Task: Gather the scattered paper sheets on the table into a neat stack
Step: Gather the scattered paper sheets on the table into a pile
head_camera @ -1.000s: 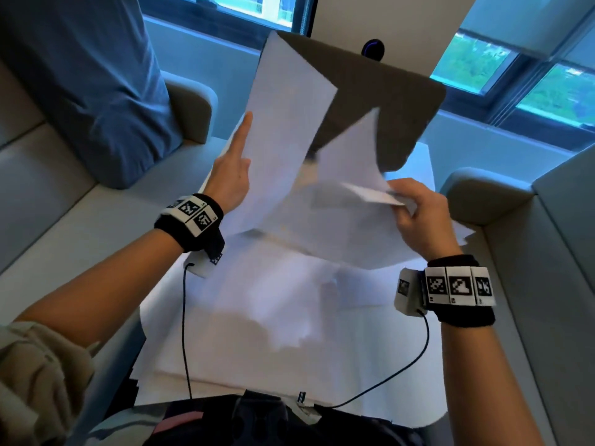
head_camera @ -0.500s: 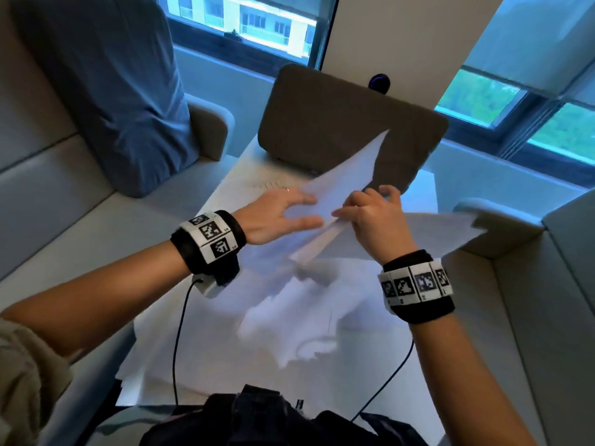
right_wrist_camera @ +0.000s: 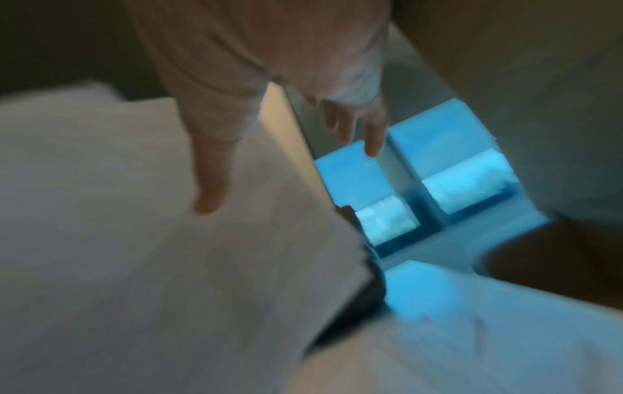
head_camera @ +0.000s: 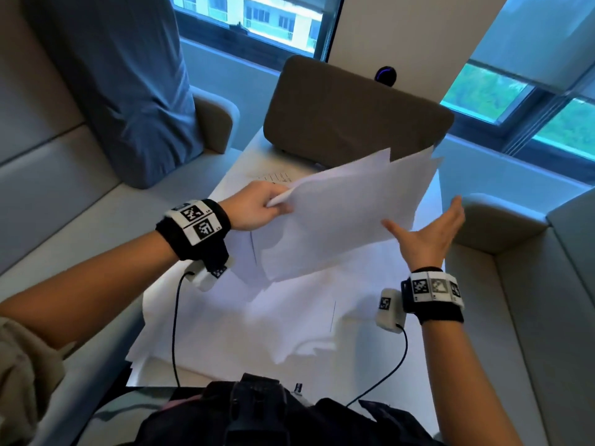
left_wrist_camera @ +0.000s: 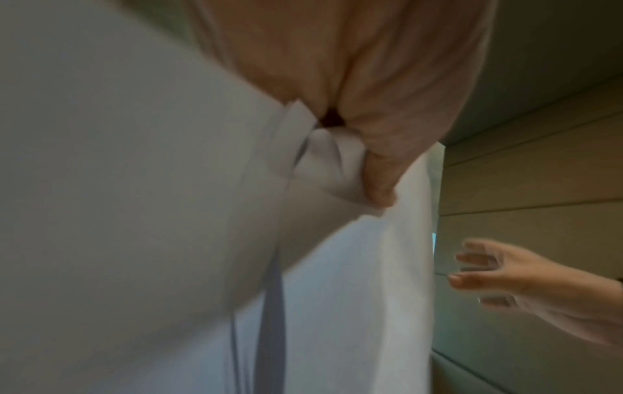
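The left hand [head_camera: 254,209] has its grip clamped on a bundle of white paper sheets [head_camera: 347,214]: fingers and thumb pinch the bundle's left edge, and the left wrist view shows the corners bunched and folded under the curled fingers [left_wrist_camera: 377,170]. The bundle is lifted off the counter [head_camera: 433,194], tilted, its far corners fanned apart toward 1 o'clock, in front of a brown padded chair back [head_camera: 354,114].

The right hand [head_camera: 429,233] holds nothing. Its grip is spread apart, palm turned toward the bundle, fingers straight and pointing toward 12 o'clock, thumb [head_camera: 394,228] out toward 9 o'clock, just beside the bundle's right edge. Whether the thumb touches the paper I cannot tell. The right wrist view is blurred, but shows straight, separated fingers [right_wrist_camera: 372,138] with the sheets under the thumb side.

More loose sheets [head_camera: 257,317] lie overlapping on the counter below the bundle, spreading toward 6 o'clock and overhanging the near edge at 7 o'clock. One sheet with faint printed lines [head_camera: 273,178] lies at 12 o'clock beyond the left hand.

Half a second ago both hands met over the papers, the right one curled onto a sheet. Now the right hand has let go and drawn off toward 3 o'clock, while the left has taken the bundle alone and raised it.

A blue cushion [head_camera: 128,85] leans on the sofa at 10 o'clock.
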Motion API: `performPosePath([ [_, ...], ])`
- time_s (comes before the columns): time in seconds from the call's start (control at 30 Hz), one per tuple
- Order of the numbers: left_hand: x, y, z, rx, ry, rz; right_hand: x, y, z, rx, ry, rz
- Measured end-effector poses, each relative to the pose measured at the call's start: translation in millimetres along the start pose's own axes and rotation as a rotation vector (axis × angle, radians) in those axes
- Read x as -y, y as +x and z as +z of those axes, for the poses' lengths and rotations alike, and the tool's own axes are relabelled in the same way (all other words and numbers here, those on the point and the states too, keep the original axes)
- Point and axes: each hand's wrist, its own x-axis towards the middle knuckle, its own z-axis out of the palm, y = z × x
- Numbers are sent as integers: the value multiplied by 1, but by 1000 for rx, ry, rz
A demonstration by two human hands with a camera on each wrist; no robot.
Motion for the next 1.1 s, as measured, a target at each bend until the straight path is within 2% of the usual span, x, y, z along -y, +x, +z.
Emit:
performPosePath([
  [0.07, 5, -4, -5, 69, -21, 25, -17, 0, 1, 183, 69, 84],
  [0.13, 9, -8, -6, 119, -19, 48, -24, -7, 4, 331, 132, 84],
  [0.2, 13, -11, -5, 148, -10, 92, -25, -16, 8, 417, 202, 66],
  [0.3, 20, -12, -3, 165, 9, 146, -20, -29, 14, 441, 311, 80],
  [0.47, 30, -14, -7, 143, -10, 115, -6, -55, 11, 466, 448, 214],
  [0.6, 40, -14, -13, 138, 28, 122, -11, -73, 9, 535, 534, 219],
  [0.73, 56, -14, -22, 104, 87, 123, -10, -81, 10, 449, 491, 200],
  [0.83, 70, -17, -33, 51, 121, -3, -11, -84, 10, 381, 489, 240],
  [0.93, 84, -23, -41, 36, 172, -178, -28, -94, 19, 408, 430, 318],
  [1.1, 126, -42, -23, 233, 306, -380, -74, -139, 53, 562, 274, 566],
])
